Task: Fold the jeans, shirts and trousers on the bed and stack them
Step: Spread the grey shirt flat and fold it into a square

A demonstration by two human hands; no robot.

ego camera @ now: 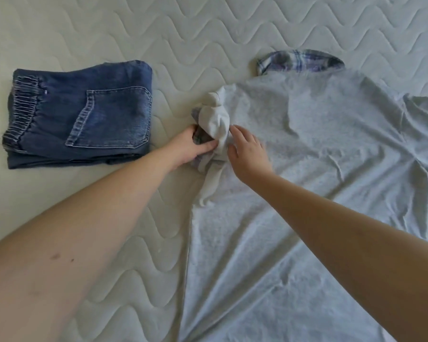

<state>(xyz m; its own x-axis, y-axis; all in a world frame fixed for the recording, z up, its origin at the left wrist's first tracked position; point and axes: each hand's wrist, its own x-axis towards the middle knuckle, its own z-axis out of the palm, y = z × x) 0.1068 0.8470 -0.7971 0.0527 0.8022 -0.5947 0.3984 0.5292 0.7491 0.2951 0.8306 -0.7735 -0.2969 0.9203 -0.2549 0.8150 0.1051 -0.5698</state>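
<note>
Two bare forearms reach in from the bottom corners. Left hand grips the bunched sleeve of the light grey shirt with plaid collar, spread over centre-right on the quilted white mattress. Right hand rests on the shirt, fingers relaxed. Folded blue denim jeans lie at left.

Left hand clenched around something, right hand spread flat, both arms outstretched.
</note>
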